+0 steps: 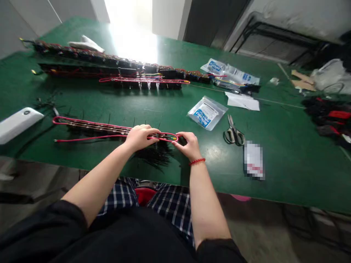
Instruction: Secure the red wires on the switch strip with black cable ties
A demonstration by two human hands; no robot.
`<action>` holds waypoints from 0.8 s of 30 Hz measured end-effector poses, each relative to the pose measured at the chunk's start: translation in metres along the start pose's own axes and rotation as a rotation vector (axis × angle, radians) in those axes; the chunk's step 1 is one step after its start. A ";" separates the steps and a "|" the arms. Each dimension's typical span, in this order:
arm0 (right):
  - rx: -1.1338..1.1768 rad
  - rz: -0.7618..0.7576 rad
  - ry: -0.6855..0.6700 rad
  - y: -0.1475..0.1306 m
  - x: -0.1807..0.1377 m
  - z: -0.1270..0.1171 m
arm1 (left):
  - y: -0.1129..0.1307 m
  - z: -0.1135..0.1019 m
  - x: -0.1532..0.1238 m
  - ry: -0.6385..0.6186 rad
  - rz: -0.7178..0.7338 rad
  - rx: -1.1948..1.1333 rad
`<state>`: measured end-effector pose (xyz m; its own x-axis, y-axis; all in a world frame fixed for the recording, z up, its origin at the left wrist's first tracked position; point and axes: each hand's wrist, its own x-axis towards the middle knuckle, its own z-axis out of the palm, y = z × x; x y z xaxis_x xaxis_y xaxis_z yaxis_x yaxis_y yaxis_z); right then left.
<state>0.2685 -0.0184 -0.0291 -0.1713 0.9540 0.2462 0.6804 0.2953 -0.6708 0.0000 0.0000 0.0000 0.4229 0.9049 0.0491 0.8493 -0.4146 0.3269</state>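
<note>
A long strip of black parts with a red wire loop (90, 127) lies across the green table (164, 109) in front of me. My left hand (140, 136) rests on top of the strip near its right end, fingers curled over the wires. My right hand (188, 144), with a red bead bracelet at the wrist, pinches the strip's right tip where the red wire bends and a yellow end shows. A bunch of black cable ties (155, 155) lies under and just in front of both hands.
Scissors (233, 133) and a small plastic bag (207, 112) lie to the right. More wired strips (115, 69) stretch along the far side, with more bags (230, 75) and paper. A white device (17, 123) sits at the left, black and red parts (329, 117) at the right edge.
</note>
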 end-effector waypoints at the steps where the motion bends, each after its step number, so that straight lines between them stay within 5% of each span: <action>1: 0.002 0.012 -0.002 0.000 0.000 0.000 | 0.000 0.000 0.001 -0.007 -0.004 -0.003; 11: 0.199 0.020 0.088 -0.023 -0.002 0.029 | 0.000 0.002 0.002 -0.005 -0.015 -0.018; 24: 0.128 -0.035 0.029 -0.029 0.007 0.040 | -0.001 0.003 0.001 0.001 0.012 0.007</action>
<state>0.2196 -0.0185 -0.0361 -0.1715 0.9418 0.2893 0.5777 0.3340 -0.7448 0.0007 0.0010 -0.0029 0.4323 0.9001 0.0539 0.8464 -0.4257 0.3200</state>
